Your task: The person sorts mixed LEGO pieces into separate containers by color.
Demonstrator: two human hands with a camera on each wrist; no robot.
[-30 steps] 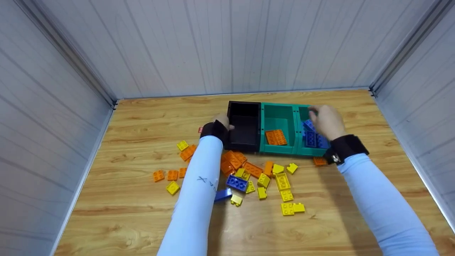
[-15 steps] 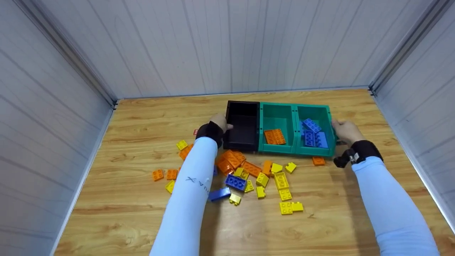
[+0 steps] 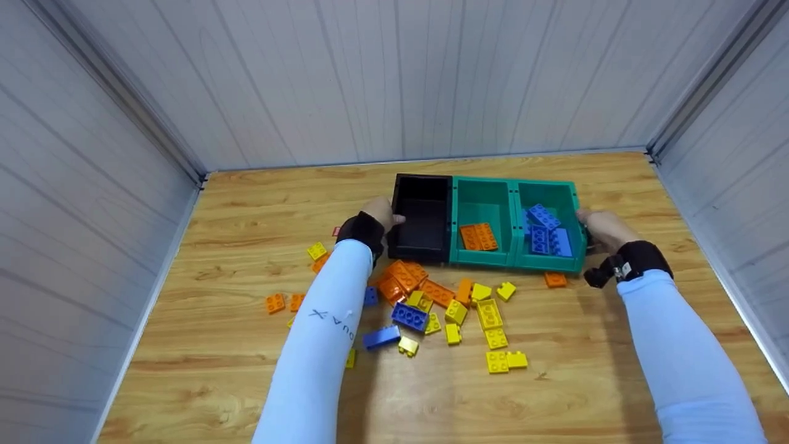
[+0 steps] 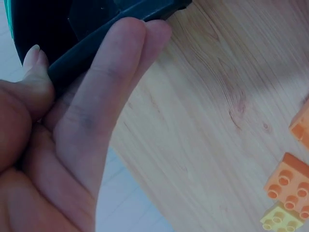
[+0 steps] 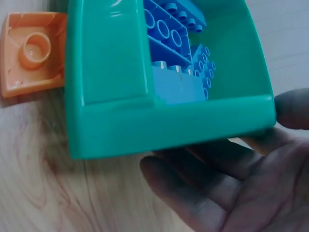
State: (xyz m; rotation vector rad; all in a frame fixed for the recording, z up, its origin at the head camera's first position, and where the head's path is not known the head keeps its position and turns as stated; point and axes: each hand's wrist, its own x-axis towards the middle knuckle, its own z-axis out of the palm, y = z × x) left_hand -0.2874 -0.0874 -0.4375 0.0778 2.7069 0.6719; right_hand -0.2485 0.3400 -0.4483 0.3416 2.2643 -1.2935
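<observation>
A black bin (image 3: pixel 423 254) and two green bins stand side by side in a row. My left hand (image 3: pixel 378 213) holds the black bin's left wall, its thumb over the rim and its fingers (image 4: pixel 91 96) along the outside in the left wrist view. At the other end, my right hand (image 3: pixel 607 229) grips the right green bin (image 3: pixel 548 190) by its outer wall. In the right wrist view the thumb (image 5: pixel 292 108) is at that rim and the fingers curl below it. Blue bricks (image 3: pixel 540 239) lie in this bin; orange bricks (image 3: pixel 478 237) lie in the middle green bin (image 3: pixel 484 196).
Several orange bricks (image 3: pixel 404 277), yellow bricks (image 3: pixel 489 314) and blue bricks (image 3: pixel 409 316) are scattered on the wooden table (image 3: pixel 444 407) in front of the bins. A single orange brick (image 3: pixel 555 280) lies by the right bin's front. A white panel wall (image 3: pixel 370 80) rises behind.
My right hand has moved from above the blue bricks to the right bin's outer wall and taken hold there. The left hand keeps its hold on the black bin.
</observation>
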